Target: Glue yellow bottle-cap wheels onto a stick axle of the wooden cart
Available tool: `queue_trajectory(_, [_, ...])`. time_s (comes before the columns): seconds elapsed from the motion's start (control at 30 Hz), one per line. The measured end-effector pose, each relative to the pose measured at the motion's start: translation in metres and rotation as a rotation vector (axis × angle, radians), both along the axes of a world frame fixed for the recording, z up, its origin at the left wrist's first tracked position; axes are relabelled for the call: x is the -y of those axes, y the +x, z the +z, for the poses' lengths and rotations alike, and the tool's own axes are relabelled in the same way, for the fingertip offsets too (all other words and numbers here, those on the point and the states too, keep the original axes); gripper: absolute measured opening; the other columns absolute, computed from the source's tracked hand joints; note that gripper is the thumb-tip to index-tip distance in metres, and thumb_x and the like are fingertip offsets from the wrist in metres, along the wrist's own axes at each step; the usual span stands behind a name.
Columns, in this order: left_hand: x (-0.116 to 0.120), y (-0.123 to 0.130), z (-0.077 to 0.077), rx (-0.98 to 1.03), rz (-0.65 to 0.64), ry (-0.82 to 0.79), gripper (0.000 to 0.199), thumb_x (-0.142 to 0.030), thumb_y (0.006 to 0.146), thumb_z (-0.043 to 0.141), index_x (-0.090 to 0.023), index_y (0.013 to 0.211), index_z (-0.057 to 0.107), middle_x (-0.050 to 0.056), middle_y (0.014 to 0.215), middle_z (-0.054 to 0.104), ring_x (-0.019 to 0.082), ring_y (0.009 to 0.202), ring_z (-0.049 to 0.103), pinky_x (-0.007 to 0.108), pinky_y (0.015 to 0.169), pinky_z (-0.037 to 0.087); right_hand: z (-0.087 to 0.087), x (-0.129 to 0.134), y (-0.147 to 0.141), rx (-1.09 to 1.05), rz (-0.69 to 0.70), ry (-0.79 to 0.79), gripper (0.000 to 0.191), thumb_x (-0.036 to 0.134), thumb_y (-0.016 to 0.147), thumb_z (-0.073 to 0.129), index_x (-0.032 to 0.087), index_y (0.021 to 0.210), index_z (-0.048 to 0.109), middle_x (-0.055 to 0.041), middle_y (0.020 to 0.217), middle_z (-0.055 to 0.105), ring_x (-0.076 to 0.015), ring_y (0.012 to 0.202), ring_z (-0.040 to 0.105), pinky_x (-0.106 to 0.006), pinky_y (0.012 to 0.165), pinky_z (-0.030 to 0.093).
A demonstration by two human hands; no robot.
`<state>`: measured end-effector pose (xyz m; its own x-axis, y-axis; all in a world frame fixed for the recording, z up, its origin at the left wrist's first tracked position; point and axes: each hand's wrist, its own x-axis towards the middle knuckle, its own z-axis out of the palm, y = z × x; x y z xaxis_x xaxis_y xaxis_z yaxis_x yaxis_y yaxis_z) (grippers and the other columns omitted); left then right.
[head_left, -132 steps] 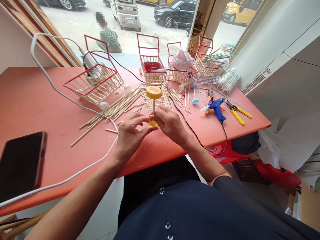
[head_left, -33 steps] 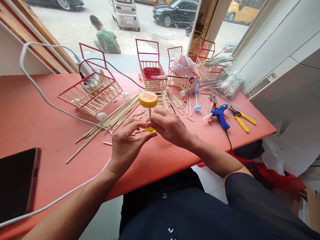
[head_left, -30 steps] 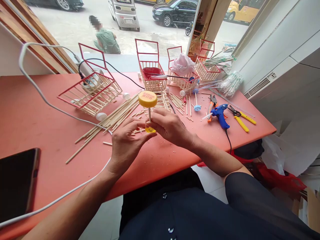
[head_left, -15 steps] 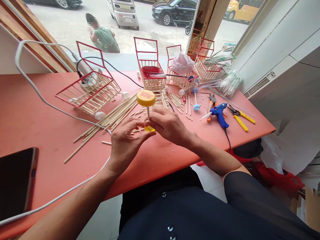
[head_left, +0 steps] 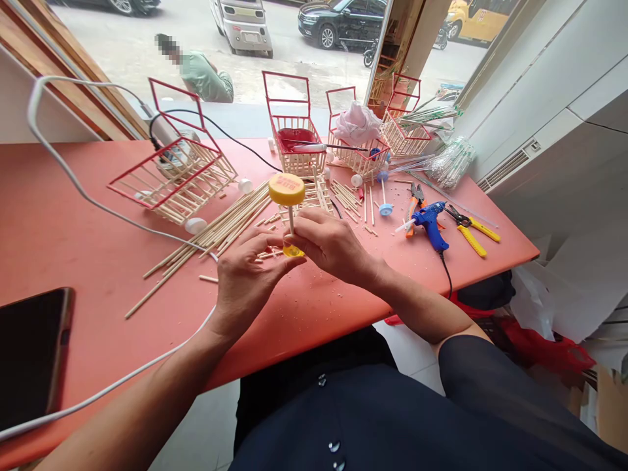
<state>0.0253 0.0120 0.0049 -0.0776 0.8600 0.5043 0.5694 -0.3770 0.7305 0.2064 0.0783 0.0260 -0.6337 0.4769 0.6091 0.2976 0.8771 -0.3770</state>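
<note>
Between my hands, a thin wooden stick stands upright with a yellow bottle cap [head_left: 286, 190] on its top end. A second yellow bottle cap [head_left: 293, 250] sits at the stick's lower end. My left hand [head_left: 250, 271] grips this lower cap between thumb and fingers. With thumb and fingertips, my right hand [head_left: 331, 245] pinches the wooden stick [head_left: 291, 220] just above the lower cap. Beyond my hands, a small frame of wooden sticks [head_left: 318, 199] lies on the table, partly hidden by my right hand.
Several small stick-built carts with red trim, like this cart [head_left: 171, 176], line the back. Loose wooden sticks [head_left: 210, 242] lie left of my hands. To the right are a blue glue gun [head_left: 430, 226] and yellow-handled pliers [head_left: 471, 232]. A white cable [head_left: 147, 373] crosses the left side near a phone [head_left: 34, 353].
My hands and the capped stick stay almost in the same place. Outside the window, the person in green has leaned over to the left.
</note>
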Motion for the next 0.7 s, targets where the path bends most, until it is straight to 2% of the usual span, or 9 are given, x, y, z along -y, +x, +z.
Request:
queue_trajectory(0.13, [0.0,-0.0005,0.0002,0.003,-0.005,-0.009,0.03,-0.056,0.088,0.083,-0.026,0.092,0.078,0.0,0.091,0.074,0.017,0.082,0.068,0.028,0.078,0.055,0.0002,-0.0005,-0.0002,-0.022,0.003,0.024,0.037,0.039,0.117,0.037,0.022,0.086,0.05,-0.0012,0.087,0.052,-0.0148,0.084,0.049,-0.028,0.077,0.039])
queue_trajectory(0.33, [0.0008,-0.0005,-0.0015,0.045,0.017,-0.081,0.029,-0.052,0.085,0.087,-0.026,0.094,0.077,-0.004,0.08,0.071,0.014,0.071,0.062,0.027,0.072,0.052,0.0006,-0.0008,-0.0003,-0.015,-0.005,0.026,0.036,0.038,0.117,0.037,0.022,0.088,0.05,-0.0019,0.088,0.053,-0.0151,0.085,0.05,-0.029,0.079,0.041])
queue_trajectory(0.7, [0.0017,0.0001,-0.0005,0.031,0.048,-0.066,0.026,-0.05,0.084,0.087,-0.026,0.093,0.081,-0.003,0.079,0.071,0.015,0.071,0.06,0.027,0.074,0.05,-0.0008,-0.0003,-0.0009,-0.047,-0.005,0.078,0.034,0.035,0.117,0.039,0.022,0.087,0.049,-0.0002,0.087,0.051,-0.0137,0.084,0.049,-0.027,0.076,0.04])
